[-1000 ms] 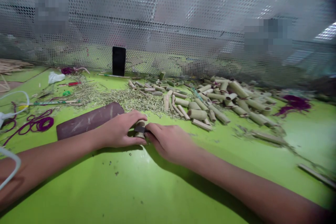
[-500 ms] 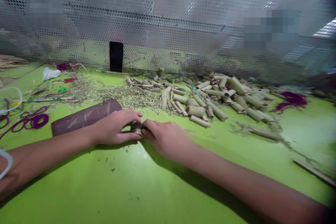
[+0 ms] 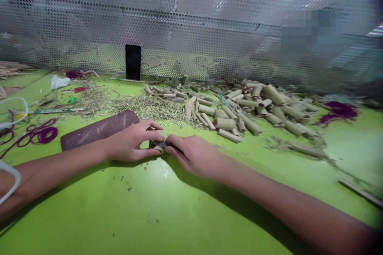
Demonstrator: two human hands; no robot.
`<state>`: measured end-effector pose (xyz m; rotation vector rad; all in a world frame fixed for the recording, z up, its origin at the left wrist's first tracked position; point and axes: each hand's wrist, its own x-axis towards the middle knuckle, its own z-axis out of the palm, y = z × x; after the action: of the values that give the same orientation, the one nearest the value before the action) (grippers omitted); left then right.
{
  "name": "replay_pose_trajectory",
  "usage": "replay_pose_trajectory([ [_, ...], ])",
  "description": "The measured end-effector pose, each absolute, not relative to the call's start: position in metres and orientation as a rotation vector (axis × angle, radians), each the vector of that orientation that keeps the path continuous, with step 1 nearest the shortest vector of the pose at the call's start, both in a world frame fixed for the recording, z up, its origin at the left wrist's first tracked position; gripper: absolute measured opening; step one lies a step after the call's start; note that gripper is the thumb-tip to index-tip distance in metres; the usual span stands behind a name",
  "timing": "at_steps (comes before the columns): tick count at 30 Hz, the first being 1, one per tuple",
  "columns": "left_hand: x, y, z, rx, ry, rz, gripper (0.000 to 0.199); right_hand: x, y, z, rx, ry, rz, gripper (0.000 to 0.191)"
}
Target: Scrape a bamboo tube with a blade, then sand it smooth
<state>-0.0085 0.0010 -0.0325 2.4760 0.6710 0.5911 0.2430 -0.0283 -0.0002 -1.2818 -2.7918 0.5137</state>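
Between the thumb and fingers of my left hand [image 3: 133,140] is a small pale piece of bamboo [image 3: 159,149], mostly hidden by the fingers and a dark strip. My right hand [image 3: 194,155] pinches that dark strip [image 3: 158,143], which lies against the bamboo; it looks like a folded bit of sandpaper, though its surface is too small to make out. Behind my left wrist lies a dark brown scuffed sheet [image 3: 98,127], slightly curled and partly covered by the forearm.
Cut bamboo tubes [image 3: 224,123] are heaped at centre right, beside bamboo shavings [image 3: 143,107]. A phone [image 3: 133,62] leans upright against the perforated metal screen [image 3: 191,20]. Purple cord [image 3: 44,134] and a red-handled tool [image 3: 80,89] lie left. More purple thread [image 3: 338,111] is at right.
The dark strip and my right fingers have shifted slightly to the right. The left fingers are spread a little wider around the bamboo piece. The camera view has shifted slightly.
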Motion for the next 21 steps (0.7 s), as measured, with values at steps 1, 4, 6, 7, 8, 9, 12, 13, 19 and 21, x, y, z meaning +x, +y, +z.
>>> replay_pose_trajectory([
  [1, -0.009, 0.001, -0.032, 2.486, 0.666, 0.582, 0.029, 0.244, -0.028, 0.000, -1.272, -2.795, 0.531, 0.023],
  [4, -0.009, 0.002, -0.032, 2.508, 0.666, 0.562, 0.031, 0.248, -0.027, 0.002, -1.259, -2.794, 0.572, 0.023],
  [6, -0.009, 0.003, -0.033, 2.494, 0.682, 0.573, 0.035, 0.249, -0.027, 0.002, -1.260, -2.779, 0.597, 0.024],
  [7, -0.008, 0.003, -0.033, 2.473, 0.706, 0.578, 0.041, 0.249, -0.027, 0.002, -1.268, -2.766, 0.604, 0.025],
  [8, -0.008, 0.004, -0.033, 2.448, 0.735, 0.581, 0.048, 0.249, -0.026, 0.003, -1.282, -2.746, 0.608, 0.025],
  [9, -0.008, 0.004, -0.033, 2.422, 0.764, 0.579, 0.055, 0.249, -0.026, 0.003, -1.300, -2.716, 0.609, 0.025],
  [12, -0.007, 0.005, -0.032, 2.382, 0.801, 0.553, 0.067, 0.248, -0.027, 0.004, -1.348, -2.590, 0.629, 0.025],
  [13, -0.006, 0.005, -0.032, 2.381, 0.788, 0.550, 0.066, 0.246, -0.028, 0.005, -1.346, -2.552, 0.645, 0.025],
  [19, -0.003, 0.007, -0.035, 2.386, 0.722, 0.593, 0.055, 0.239, -0.032, 0.003, -1.240, -2.462, 0.797, 0.026],
  [21, -0.003, 0.007, -0.035, 2.390, 0.705, 0.599, 0.053, 0.238, -0.032, 0.001, -1.231, -2.426, 0.832, 0.025],
])
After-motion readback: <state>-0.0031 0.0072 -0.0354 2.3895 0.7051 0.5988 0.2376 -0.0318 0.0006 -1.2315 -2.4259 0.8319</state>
